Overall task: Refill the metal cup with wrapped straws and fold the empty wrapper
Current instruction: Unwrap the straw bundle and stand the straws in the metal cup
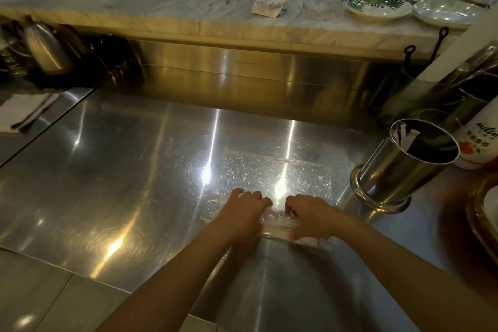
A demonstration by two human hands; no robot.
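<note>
The metal cup [404, 162] stands at the right of the steel counter [107, 170], leaning in this wide view, with a few wrapped straws [407, 136] poking up inside its dark mouth. Just behind it sits a white bottle [478, 140] with an orange label. The clear wrapper [277, 178] lies flat and crinkled mid-counter, its near edge rolled up. Both hands press down on that fold side by side, the left hand [244, 210] and right hand [310, 213] almost touching, fingers curled over the plastic. Beyond, a marble ledge carries patterned plates [378, 7].
</note>
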